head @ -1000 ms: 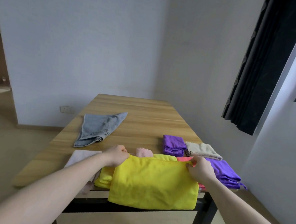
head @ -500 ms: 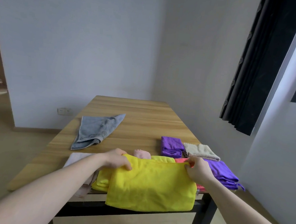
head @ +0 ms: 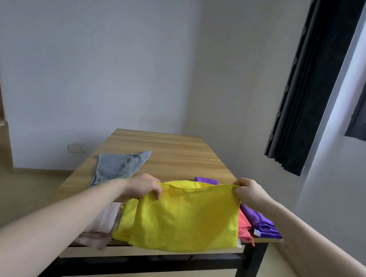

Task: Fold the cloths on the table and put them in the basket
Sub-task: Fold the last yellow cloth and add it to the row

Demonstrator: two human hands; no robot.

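Head view: left hand [head: 143, 187] and right hand [head: 249, 192], arms outstretched, each pinch an upper corner of a bright yellow microfibre cloth [head: 185, 216], stretched and hanging over the wooden table's [head: 167, 150] near edge. No writing is legible.

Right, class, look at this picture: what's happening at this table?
A person is folding cloths. The left hand and right hand each pinch a top corner of a yellow cloth, holding it up over the near edge of the wooden table. A grey cloth lies unfolded further back. No basket is in view.
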